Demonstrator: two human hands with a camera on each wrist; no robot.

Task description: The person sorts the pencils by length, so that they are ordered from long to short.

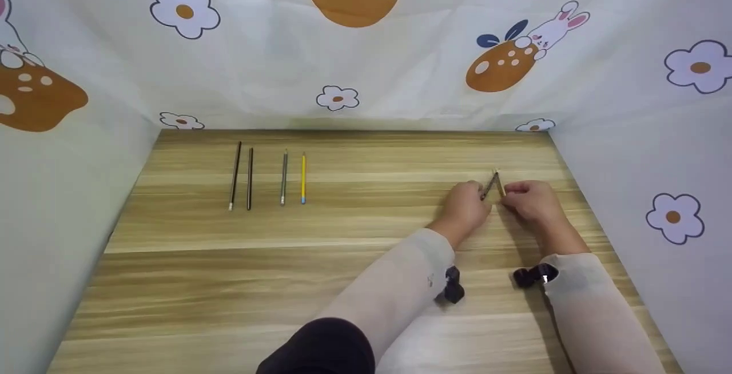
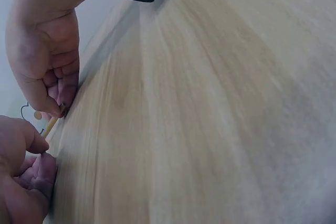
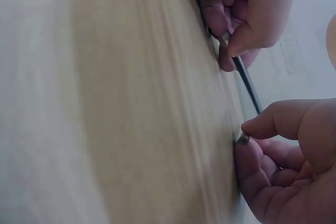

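Note:
At the right of the table my left hand pinches the near end of a dark pencil. Beside it, my right hand pinches a yellowish pencil between thumb and fingers. The two pencils lean together at their far ends, making a narrow upside-down V. In the left wrist view the yellowish pencil shows between both hands. The dark pencil slants out of my left hand in the right wrist view, where the fingers of my right hand cover most of the other pencil.
On the left of the wooden table lie a black pencil with a white end, a plain black pencil, a grey pencil and a yellow pencil. A patterned curtain closes off the back and sides.

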